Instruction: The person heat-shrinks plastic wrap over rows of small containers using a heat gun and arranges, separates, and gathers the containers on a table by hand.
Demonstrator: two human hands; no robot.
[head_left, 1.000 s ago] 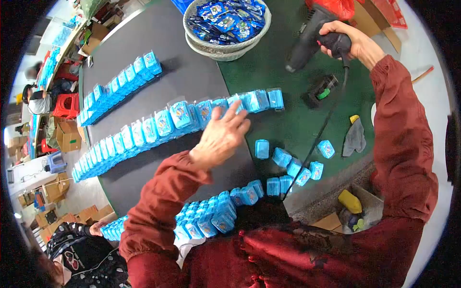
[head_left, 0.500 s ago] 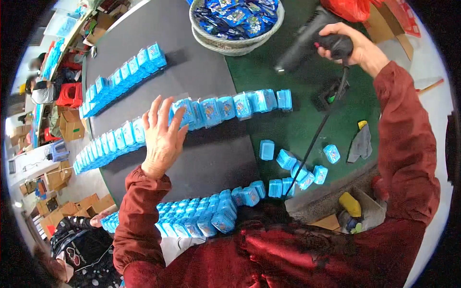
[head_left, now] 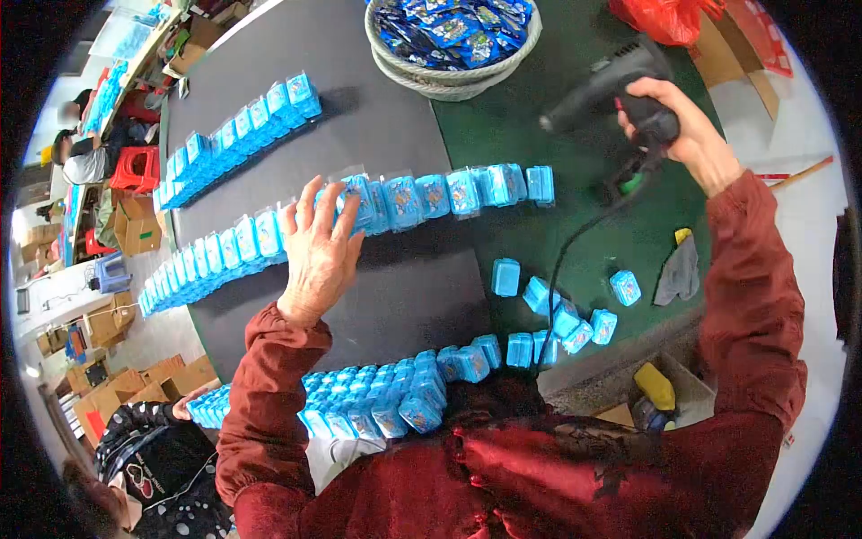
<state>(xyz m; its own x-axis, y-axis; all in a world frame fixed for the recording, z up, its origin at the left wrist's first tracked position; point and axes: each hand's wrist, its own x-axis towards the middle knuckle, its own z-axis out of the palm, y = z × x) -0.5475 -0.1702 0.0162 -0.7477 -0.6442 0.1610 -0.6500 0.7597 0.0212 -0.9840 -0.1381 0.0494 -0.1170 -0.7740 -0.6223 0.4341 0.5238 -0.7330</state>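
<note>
My left hand has its fingers spread over the middle row of small light-blue boxes, fingertips at the boxes in loose clear film. Whether it presses on them I cannot tell. In my right hand is the handle of a black hair dryer, held above the green part of the table. Its nozzle points left, towards the row's right end, and is slightly blurred. A black cord runs from the handle down towards my body.
Another row of blue boxes stands at the back, and a dense block of them near me. Loose boxes lie at right, by a grey cloth. A basket holds blue packets. Another person sits at lower left.
My right hand and the hair dryer have moved down and slightly right, and the cord has swung into a curve. My left hand stays at the same row; the view has shifted slightly.
</note>
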